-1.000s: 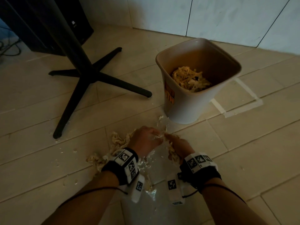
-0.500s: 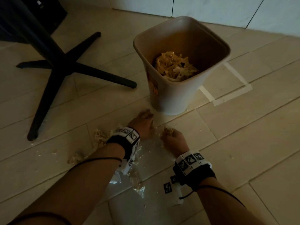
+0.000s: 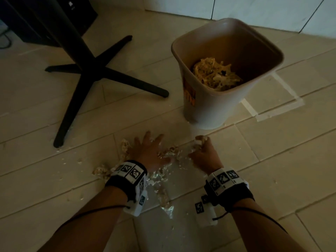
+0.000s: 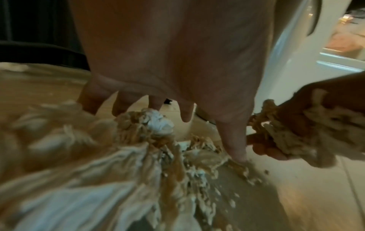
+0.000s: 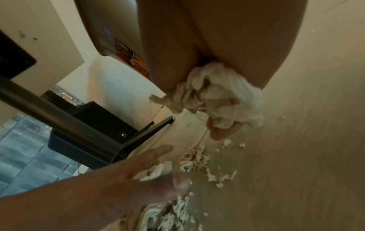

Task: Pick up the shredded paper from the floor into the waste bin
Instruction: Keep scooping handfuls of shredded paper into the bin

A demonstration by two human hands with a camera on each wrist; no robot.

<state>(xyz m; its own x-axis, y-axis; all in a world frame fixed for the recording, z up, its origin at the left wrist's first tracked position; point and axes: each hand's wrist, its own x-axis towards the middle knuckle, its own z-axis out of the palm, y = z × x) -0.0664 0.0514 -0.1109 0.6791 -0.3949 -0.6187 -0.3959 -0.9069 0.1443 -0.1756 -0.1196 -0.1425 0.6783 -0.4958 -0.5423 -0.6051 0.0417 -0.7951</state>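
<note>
Shredded paper lies scattered on the floor between my wrists, with clumps at the left. My left hand lies spread, palm down, over the pile with straight fingers. My right hand has its fingers curled round a wad of shreds, close to the floor. In the left wrist view that right hand shows full of paper. The beige waste bin stands just beyond both hands and holds a heap of shreds.
A black cross-shaped table foot stands on the floor at the left, with a dark cabinet behind it. White tape lines mark the tiles right of the bin. A white wall runs along the back.
Both hands slid forward toward the bin. My left hand went from curled on shreds to spread flat over the pile. The right hand has kept gripping its wad.
</note>
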